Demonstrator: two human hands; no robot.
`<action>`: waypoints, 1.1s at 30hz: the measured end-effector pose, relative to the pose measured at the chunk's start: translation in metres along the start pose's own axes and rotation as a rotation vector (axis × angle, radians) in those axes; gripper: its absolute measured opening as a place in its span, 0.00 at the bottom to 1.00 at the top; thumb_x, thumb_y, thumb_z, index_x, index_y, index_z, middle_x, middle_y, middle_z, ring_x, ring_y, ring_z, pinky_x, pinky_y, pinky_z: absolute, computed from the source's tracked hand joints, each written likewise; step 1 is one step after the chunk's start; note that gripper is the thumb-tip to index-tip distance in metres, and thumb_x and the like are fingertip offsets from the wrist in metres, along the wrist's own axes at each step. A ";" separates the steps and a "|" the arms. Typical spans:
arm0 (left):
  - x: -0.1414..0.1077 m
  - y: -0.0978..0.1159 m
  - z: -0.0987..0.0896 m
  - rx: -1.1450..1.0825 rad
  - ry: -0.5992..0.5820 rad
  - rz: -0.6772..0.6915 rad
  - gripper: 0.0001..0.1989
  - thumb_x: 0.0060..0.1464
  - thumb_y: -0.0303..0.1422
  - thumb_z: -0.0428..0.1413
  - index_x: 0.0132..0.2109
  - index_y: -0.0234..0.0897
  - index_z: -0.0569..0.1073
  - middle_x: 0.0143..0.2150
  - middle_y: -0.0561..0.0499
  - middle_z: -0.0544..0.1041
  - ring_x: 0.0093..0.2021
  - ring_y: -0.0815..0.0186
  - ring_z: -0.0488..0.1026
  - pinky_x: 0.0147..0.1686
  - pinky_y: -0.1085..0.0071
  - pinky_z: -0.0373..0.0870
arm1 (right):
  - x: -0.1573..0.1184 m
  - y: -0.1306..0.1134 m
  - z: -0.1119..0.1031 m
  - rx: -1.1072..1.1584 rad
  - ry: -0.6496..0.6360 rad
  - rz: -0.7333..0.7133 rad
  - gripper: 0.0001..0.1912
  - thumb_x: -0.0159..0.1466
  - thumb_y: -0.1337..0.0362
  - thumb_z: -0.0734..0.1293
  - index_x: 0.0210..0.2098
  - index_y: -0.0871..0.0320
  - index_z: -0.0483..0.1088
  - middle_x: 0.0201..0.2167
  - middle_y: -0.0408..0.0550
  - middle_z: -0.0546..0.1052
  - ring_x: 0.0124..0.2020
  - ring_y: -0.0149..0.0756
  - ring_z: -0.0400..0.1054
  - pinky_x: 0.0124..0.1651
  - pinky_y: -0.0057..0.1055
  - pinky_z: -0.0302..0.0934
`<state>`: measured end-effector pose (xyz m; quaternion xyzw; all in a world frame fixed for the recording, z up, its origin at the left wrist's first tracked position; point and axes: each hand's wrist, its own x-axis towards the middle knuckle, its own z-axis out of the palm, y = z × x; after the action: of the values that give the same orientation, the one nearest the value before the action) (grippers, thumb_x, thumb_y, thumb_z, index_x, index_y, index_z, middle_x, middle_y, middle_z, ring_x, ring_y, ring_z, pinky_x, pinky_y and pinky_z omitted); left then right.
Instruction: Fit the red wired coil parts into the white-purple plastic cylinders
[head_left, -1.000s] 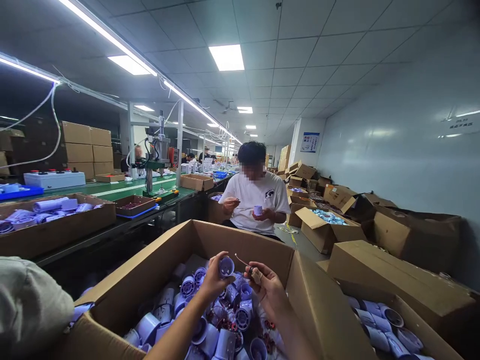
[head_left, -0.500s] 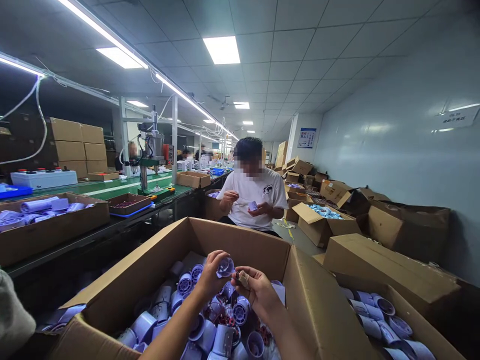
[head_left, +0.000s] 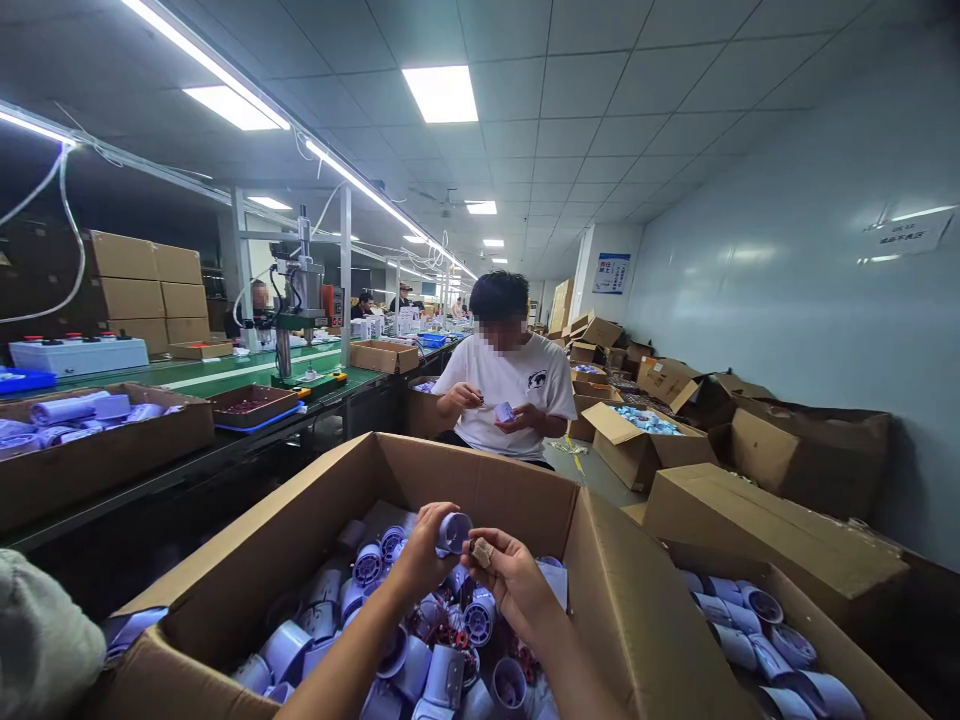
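Over a large open cardboard box [head_left: 480,485], my left hand [head_left: 426,555] grips a white plastic cup-shaped housing [head_left: 454,533] with its open end facing right. Close beside it, my right hand [head_left: 514,580] pinches a small dark part with a tan piece [head_left: 482,551] on it, near the housing's rim. Whether the part touches the rim is not clear. Below both hands the box holds many white cylindrical housings [head_left: 445,675] and some red wired parts [head_left: 452,632].
A seated person [head_left: 510,385] in a white shirt faces me, holding a similar housing. A bench with a press machine [head_left: 301,300] runs along the left. Another box of housings [head_left: 885,660] stands at the right, with more cartons [head_left: 780,530] behind. Grey cloth [head_left: 45,630] shows lower left.
The view has shifted slightly. The housing in my left hand has turned a little, and its side shows more. Both hands keep their hold. More grey cloth shows at the lower left.
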<state>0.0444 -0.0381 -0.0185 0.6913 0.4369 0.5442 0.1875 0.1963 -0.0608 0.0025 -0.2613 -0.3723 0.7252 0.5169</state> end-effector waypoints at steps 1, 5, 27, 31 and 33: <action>-0.001 0.001 0.000 -0.011 -0.011 -0.009 0.21 0.36 0.25 0.60 0.43 0.41 0.71 0.43 0.47 0.71 0.46 0.57 0.68 0.48 0.60 0.65 | 0.001 0.002 -0.001 -0.026 0.000 -0.022 0.20 0.38 0.59 0.79 0.28 0.61 0.75 0.24 0.46 0.77 0.25 0.28 0.70 0.29 0.24 0.62; -0.004 0.004 0.000 -0.061 -0.096 -0.065 0.21 0.35 0.26 0.61 0.41 0.40 0.69 0.40 0.49 0.70 0.41 0.60 0.69 0.43 0.63 0.68 | 0.006 0.005 -0.006 -0.229 0.014 -0.115 0.20 0.38 0.57 0.78 0.27 0.61 0.74 0.21 0.43 0.76 0.23 0.27 0.67 0.29 0.26 0.60; 0.005 -0.002 0.003 -0.973 -0.033 -0.495 0.30 0.48 0.50 0.57 0.54 0.43 0.62 0.35 0.52 0.70 0.32 0.71 0.70 0.32 0.75 0.67 | -0.006 0.002 -0.001 -0.866 0.185 -0.550 0.15 0.56 0.53 0.66 0.38 0.56 0.75 0.33 0.50 0.79 0.33 0.40 0.72 0.38 0.33 0.64; 0.001 -0.008 0.004 -0.937 -0.094 -0.477 0.28 0.49 0.41 0.60 0.56 0.41 0.62 0.42 0.47 0.71 0.40 0.67 0.71 0.39 0.73 0.68 | -0.004 0.010 0.000 -0.969 0.264 -0.664 0.12 0.59 0.56 0.65 0.39 0.53 0.75 0.37 0.50 0.78 0.39 0.43 0.71 0.44 0.36 0.63; 0.002 -0.012 0.005 -0.909 -0.104 -0.485 0.28 0.50 0.43 0.58 0.56 0.40 0.62 0.43 0.46 0.72 0.41 0.65 0.72 0.41 0.71 0.68 | -0.001 0.016 0.001 -1.025 0.295 -0.743 0.12 0.60 0.56 0.63 0.39 0.52 0.75 0.39 0.51 0.77 0.42 0.43 0.70 0.46 0.37 0.62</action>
<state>0.0442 -0.0290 -0.0281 0.4451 0.2943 0.5849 0.6110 0.1872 -0.0648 -0.0103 -0.4255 -0.6620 0.1851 0.5886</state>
